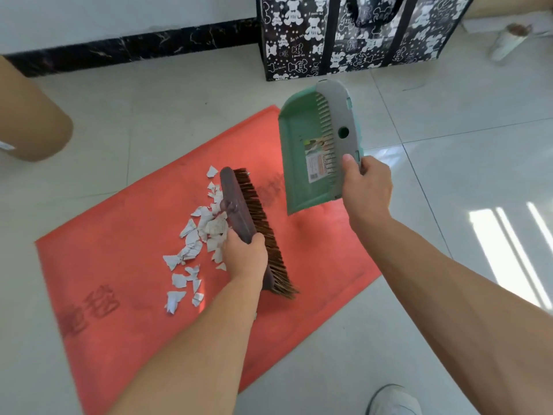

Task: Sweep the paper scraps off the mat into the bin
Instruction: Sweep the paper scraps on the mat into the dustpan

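Brush (239, 205) and dustpan (302, 151) over the red mat (113, 265).
The left grip (246, 259) is curled round the brown brush; the paper scraps (197, 244) lie on the mat just left of it (some touch its back). The right grip (366, 187) holds the green dustpan by its grey edge, thumb on top, tilted above the mat.

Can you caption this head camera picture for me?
Cleanup: left hand grips brush beside paper scraps on red mat, right hand holds dustpan.
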The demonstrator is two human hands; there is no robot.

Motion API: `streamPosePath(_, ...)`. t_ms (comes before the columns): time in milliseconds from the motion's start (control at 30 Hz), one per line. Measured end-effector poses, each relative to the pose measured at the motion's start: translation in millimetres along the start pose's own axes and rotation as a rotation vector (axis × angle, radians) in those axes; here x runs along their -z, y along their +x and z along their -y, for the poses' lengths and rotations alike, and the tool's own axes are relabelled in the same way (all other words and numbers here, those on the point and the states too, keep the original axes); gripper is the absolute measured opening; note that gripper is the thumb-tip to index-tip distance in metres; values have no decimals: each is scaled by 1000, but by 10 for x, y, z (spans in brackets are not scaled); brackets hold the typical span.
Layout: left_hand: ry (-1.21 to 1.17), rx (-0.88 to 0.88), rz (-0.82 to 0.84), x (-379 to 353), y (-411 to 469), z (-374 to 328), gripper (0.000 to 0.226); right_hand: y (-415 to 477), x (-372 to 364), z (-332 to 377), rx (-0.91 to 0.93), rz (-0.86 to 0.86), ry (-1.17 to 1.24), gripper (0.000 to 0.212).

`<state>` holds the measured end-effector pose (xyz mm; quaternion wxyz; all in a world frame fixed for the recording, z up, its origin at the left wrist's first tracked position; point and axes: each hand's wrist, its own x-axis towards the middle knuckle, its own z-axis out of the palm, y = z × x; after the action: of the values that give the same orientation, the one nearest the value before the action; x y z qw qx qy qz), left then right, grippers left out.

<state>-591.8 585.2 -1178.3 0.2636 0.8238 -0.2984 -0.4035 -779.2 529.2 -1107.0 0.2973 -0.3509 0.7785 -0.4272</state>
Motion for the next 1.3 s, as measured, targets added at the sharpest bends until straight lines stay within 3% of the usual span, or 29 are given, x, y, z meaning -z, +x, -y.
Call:
streamPosePath(200, 85, -25, 147, -280, 107, -172, 32, 25, 72, -167, -94, -55, 40, 42)
streamPosePath(433, 96, 65, -23, -51, 262, -112, 40, 23, 25, -141, -41, -26, -20, 43)
streamPosePath(600, -1, -94, -23, 179, 293, -75, 30, 4, -101, -42, -23, -11, 6, 44)
streamPosePath(733, -73, -124, -13, 218, 503, -263, 28, -1, -137, -7, 19, 29, -64, 40)
streamPosePath(967, -185, 68, 128, 15, 973, -694, 45, -22, -90, -89, 42, 94, -222, 46)
streamPosePath(1167, -282, 253, -6, 128, 1022, -610, 50, -13, -134, -84, 49, 84, -215, 45)
streamPosePath(1300, -312, 242, -68, 292, 804, -396, 39, 10, -230, -1, 57, 86, -233, 43)
